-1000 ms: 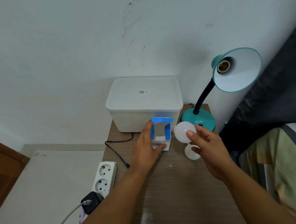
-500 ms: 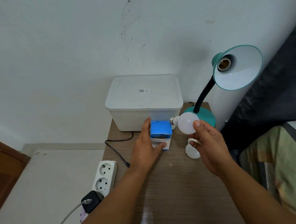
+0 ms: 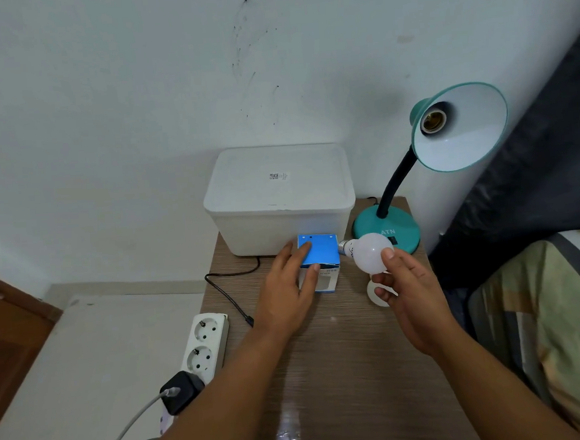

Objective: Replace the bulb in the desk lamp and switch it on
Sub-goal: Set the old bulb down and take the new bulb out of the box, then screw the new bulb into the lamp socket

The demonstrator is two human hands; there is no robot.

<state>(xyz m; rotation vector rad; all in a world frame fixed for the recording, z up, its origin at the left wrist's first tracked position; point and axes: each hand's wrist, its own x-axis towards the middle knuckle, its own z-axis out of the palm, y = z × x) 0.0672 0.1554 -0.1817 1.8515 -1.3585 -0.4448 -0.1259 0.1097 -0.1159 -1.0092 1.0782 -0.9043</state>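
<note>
On table, near lamp: bulb swap mid-way
Change: box flap (image 3: 318,250), standing open a second ago, is now folded shut under the left hand (image 3: 286,290); new bulb (image 3: 370,253) has risen from beside the box (image 3: 321,269) to in front of the lamp base (image 3: 387,228).
Meaning: unboxing looks done; next step is likely carrying the bulb up to the socket (image 3: 432,122), which sits empty in the shade (image 3: 460,127).
Left hand: fingers straight, pressing the box top, gripping nothing.
Right hand (image 3: 410,295): pinches the bulb's globe with fingertips.
Bulb location: in the air above the table (image 3: 343,370), just right of the box, apart from the lamp.
Bulb axis: roughly level, screw cap points left toward the box, globe to the right; needs turning to face the socket.
Old bulb (image 3: 376,291): lies on the table below the right hand, mostly hidden.
</note>
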